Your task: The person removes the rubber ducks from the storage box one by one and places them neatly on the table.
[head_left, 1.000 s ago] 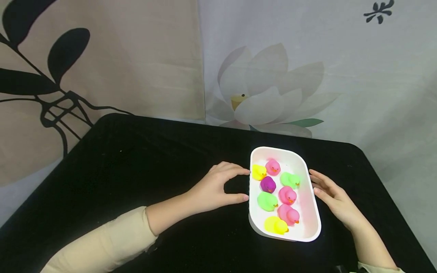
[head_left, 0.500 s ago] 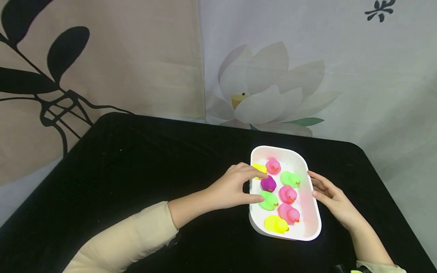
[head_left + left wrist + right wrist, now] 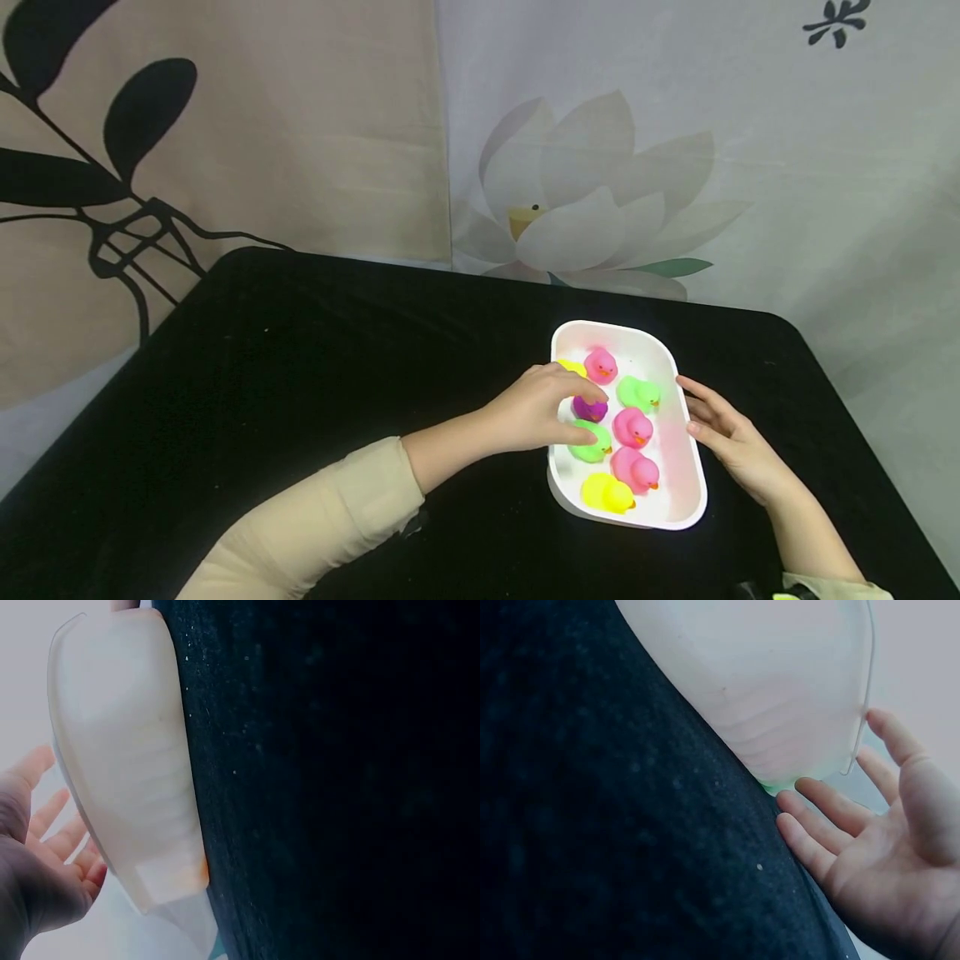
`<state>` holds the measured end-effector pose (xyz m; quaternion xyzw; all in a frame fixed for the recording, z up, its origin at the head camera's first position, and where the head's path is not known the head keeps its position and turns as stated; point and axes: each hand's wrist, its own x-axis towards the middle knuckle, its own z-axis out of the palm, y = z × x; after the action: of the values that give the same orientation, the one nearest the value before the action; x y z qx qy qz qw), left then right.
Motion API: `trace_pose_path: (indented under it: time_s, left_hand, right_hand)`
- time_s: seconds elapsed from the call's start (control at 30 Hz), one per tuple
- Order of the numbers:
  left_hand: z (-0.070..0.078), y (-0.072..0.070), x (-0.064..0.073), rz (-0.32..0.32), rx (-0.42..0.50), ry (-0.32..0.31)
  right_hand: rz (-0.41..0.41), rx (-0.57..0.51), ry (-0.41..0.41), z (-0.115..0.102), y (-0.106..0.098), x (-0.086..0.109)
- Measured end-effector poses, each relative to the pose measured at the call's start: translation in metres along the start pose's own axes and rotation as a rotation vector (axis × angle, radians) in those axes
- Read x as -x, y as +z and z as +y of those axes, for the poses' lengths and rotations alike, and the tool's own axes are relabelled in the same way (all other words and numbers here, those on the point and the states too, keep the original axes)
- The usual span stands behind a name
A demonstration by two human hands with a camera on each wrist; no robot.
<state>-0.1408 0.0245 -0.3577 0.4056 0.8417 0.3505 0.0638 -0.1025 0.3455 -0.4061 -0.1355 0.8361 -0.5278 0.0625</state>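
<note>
The left hand (image 3: pixel 540 410) is being held over the white tray (image 3: pixel 681 493), whereas a second ago it was being held outside the tray's left rim. Half a second ago the rim was only just being crossed; now the purple duck (image 3: pixel 587 411) is being partly covered by the fingers, and the green duck (image 3: pixel 592 452) nearest it by the thumb. Fingers and thumb are being kept apart, with nothing being gripped; whether either duck is being touched cannot be told. More of the far yellow duck (image 3: pixel 572 367) is being hidden than before.

The right hand (image 3: pixel 738 446) is being kept beside the tray's right wall, much as earlier, its fingers loosely spread and nothing being clamped.

The tray is being supported by the black desk (image 3: pixel 375 350), in nearly the same place as before. Beside the purple duck, the middle pink duck (image 3: pixel 632 427) is being left uncovered, and the near yellow duck (image 3: pixel 606 493) is being shown at the tray's near end.
</note>
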Motion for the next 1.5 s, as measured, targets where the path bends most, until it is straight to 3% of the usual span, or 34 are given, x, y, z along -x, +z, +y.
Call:
trace_pose_path:
  time_s: [0.17,0.43,0.97,1.2,1.5]
  left_hand:
    - [0.002,0.005,-0.006,-0.027,-0.025,0.019]
    - [0.004,0.013,-0.015,-0.069,-0.098,-0.002]
    - [0.009,0.023,-0.021,-0.054,-0.225,-0.067]
    - [0.009,0.025,-0.022,-0.049,-0.221,-0.080]
    - [0.004,0.020,-0.020,-0.061,-0.171,-0.031]
  right_hand:
    - [-0.017,-0.027,0.004,0.001,-0.001,0.001]
    - [-0.026,-0.050,0.016,0.000,-0.001,0.000]
    - [-0.027,-0.068,0.023,0.001,0.000,0.000]
    - [-0.026,-0.075,0.035,0.000,0.000,0.001]
    - [-0.036,-0.091,0.041,-0.001,0.000,0.000]
